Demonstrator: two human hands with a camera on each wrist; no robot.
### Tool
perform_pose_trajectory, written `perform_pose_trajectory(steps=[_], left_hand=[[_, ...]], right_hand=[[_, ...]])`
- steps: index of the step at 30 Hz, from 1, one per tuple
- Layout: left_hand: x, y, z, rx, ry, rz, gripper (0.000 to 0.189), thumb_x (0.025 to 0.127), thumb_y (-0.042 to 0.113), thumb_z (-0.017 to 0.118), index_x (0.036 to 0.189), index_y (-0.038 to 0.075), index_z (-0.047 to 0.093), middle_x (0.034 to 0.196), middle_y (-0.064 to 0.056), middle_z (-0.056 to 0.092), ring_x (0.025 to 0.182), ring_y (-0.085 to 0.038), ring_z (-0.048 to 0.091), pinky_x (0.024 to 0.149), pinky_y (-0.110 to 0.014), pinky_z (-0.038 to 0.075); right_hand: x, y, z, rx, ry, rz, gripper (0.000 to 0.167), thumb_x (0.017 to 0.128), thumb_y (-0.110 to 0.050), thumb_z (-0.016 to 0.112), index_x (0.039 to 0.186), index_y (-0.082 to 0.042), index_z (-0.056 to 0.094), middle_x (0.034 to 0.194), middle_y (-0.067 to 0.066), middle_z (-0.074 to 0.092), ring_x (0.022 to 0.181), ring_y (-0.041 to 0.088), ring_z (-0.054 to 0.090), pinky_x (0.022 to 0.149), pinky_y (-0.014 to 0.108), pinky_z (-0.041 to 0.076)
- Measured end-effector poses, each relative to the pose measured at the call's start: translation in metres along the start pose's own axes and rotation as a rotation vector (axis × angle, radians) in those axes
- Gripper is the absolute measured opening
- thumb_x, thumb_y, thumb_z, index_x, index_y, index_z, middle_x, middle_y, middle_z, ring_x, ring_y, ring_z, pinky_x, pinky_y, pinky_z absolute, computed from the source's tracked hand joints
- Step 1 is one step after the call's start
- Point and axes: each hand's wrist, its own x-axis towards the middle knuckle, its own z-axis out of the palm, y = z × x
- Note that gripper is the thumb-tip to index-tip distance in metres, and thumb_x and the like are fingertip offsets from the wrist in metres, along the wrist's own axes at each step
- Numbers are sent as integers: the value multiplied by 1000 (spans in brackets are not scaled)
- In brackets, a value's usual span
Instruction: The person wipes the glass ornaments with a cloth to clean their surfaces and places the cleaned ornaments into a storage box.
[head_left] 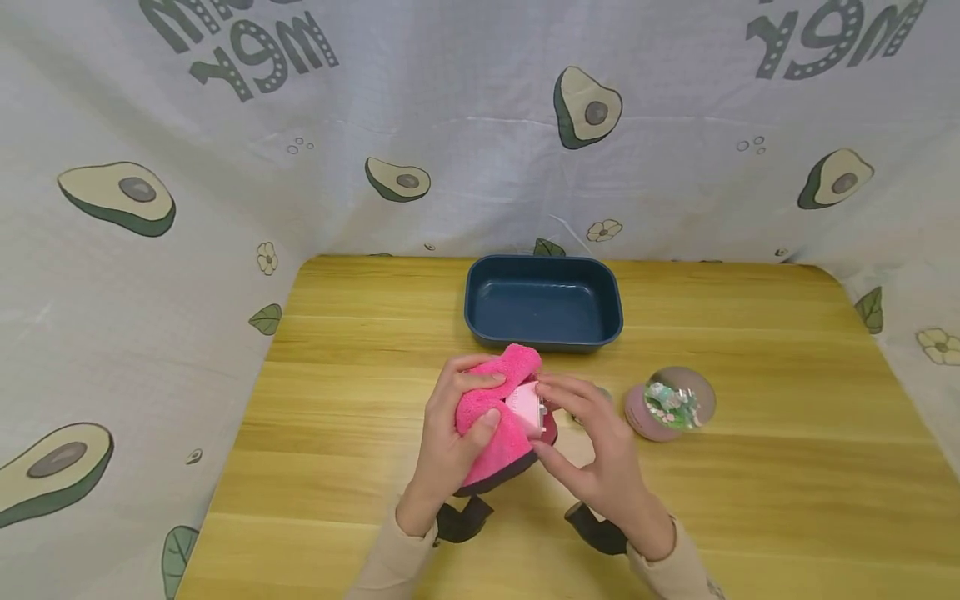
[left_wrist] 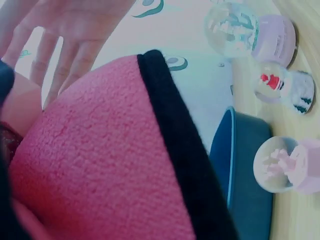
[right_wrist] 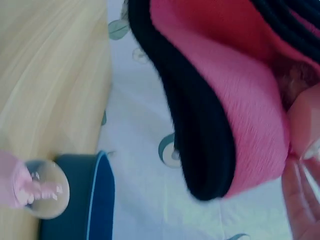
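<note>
Pink cloth (head_left: 510, 450) partly wrapped a pink-based globe (head_left: 527, 408), held on the near side of the blue tray (head_left: 570, 345); left hand (head_left: 442, 442) gripped cloth, right hand (head_left: 603, 446) pinched the globe's base. Probably wiping; next move likely called for turning it within the cloth.

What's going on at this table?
A person's left hand grips a pink cloth around a pale pink object; the right hand has its fingertips at the object's exposed end. Three snow globes stand on the wooden table, and a dark blue bin sits beyond the hands.
</note>
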Motion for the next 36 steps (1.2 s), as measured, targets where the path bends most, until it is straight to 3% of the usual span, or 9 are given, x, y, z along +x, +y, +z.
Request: perform_pose_trajectory(steps=[4, 8, 11, 15, 19, 24, 28, 32, 36], left_hand=[[0, 0, -2, -17, -20, -20, 33, 89, 31, 56, 110, 7, 59, 122, -11, 53, 111, -27, 52, 80, -38, 54], [-2, -2, -1, 5, -42, 16, 32, 91, 33, 54, 110, 8, 59, 120, -11, 53, 110, -27, 53, 79, -37, 54], [-3, -4, 1, 49, -60, 90, 29, 93, 32, 53, 110, 9, 58, 120, -13, 52, 109, -28, 53, 79, -37, 54], [-3, -8, 3, 103, -73, 191, 28, 96, 33, 50, 109, 9, 58, 119, -14, 51, 107, -28, 54, 81, -37, 53], [-5, -10, 4, 105, -55, 199, 31, 96, 36, 49, 108, 8, 58, 118, -14, 52, 106, -28, 55, 81, -36, 54], [-5, -8, 3, 29, 2, 57, 32, 93, 35, 53, 109, 7, 59, 119, -13, 54, 108, -28, 54, 79, -37, 55], [-3, -5, 0, -21, 25, -48, 33, 89, 32, 56, 110, 7, 59, 121, -11, 54, 111, -28, 53, 79, -37, 55], [-3, -3, -3, -37, 9, -85, 33, 88, 30, 57, 110, 6, 59, 122, -11, 54, 112, -28, 52, 80, -38, 54], [-3, -4, -4, -11, -9, -63, 31, 89, 29, 56, 110, 7, 60, 121, -10, 55, 111, -27, 53, 80, -37, 54]], right_hand=[[2, 4, -1, -22, 8, -96, 45, 89, -32, 68, 110, 7, 62, 106, 21, 61, 101, 22, 59, 93, 21, 45], [1, 6, 0, -40, 28, -93, 48, 88, -34, 68, 106, 10, 62, 95, 17, 62, 82, 20, 59, 81, 18, 49], [-4, 6, 2, -36, 49, 7, 51, 89, -38, 65, 104, 10, 61, 88, 14, 62, 72, 17, 57, 69, 19, 49], [-9, 1, 4, 61, 67, 239, 42, 87, -29, 70, 103, 9, 61, 82, 10, 63, 70, 12, 59, 62, 17, 50], [-9, -4, 3, 120, 55, 376, 32, 84, -18, 74, 103, 4, 62, 79, 6, 62, 68, 9, 59, 59, 17, 50], [-4, -3, 1, -12, -4, 221, 49, 89, -40, 65, 111, 3, 61, 92, 8, 62, 77, 15, 59, 70, 17, 49], [-2, 1, 0, -53, -40, 43, 51, 90, -38, 64, 118, 5, 59, 114, 18, 59, 100, 23, 58, 90, 20, 45], [-1, 4, -1, -33, -59, -18, 48, 89, -36, 67, 118, 3, 62, 114, 18, 60, 107, 23, 58, 96, 23, 43], [-4, 6, 0, -12, -30, -18, 49, 86, -35, 70, 114, 5, 63, 106, 16, 63, 95, 21, 61, 89, 21, 47]])
